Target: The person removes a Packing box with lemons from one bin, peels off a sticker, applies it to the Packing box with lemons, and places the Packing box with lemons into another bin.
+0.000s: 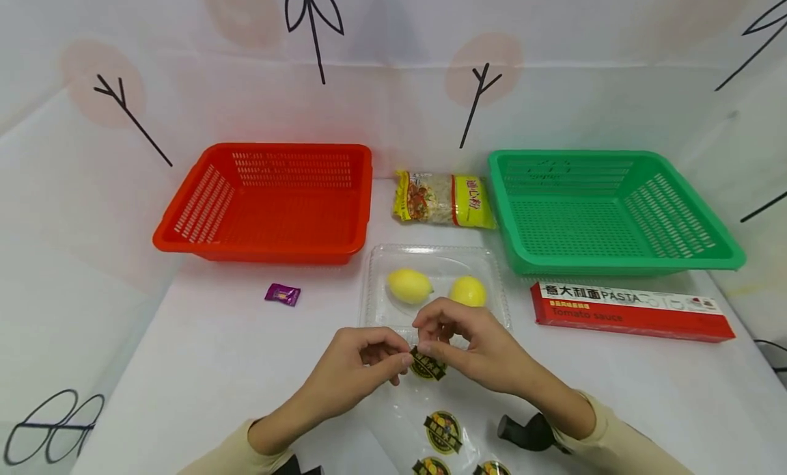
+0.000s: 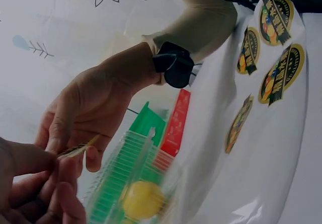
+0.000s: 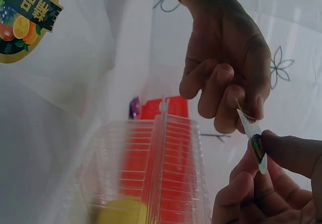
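Observation:
My left hand (image 1: 359, 367) and right hand (image 1: 482, 348) meet in front of a clear plastic box (image 1: 376, 304). Between them is a round black-and-gold fruit sticker (image 1: 428, 364). In the right wrist view, my right thumb and fingers pinch the sticker (image 3: 257, 147), while my left thumb and forefinger pinch its upper edge. It appears nearly edge-on in the left wrist view. Two yellow lemons, one on the left (image 1: 409, 286) and one on the right (image 1: 468, 291), lie inside the box. Below the hands lies a clear sheet (image 1: 399, 413) bearing several similar stickers (image 1: 443, 432).
A red basket (image 1: 289, 253) stands at back left, a green basket (image 1: 627, 262) at back right. Between them lies a yellow pasta bag (image 1: 444, 199). A red pasta box (image 1: 633, 314) is on the right, a purple wrapped candy (image 1: 283, 294) on the left.

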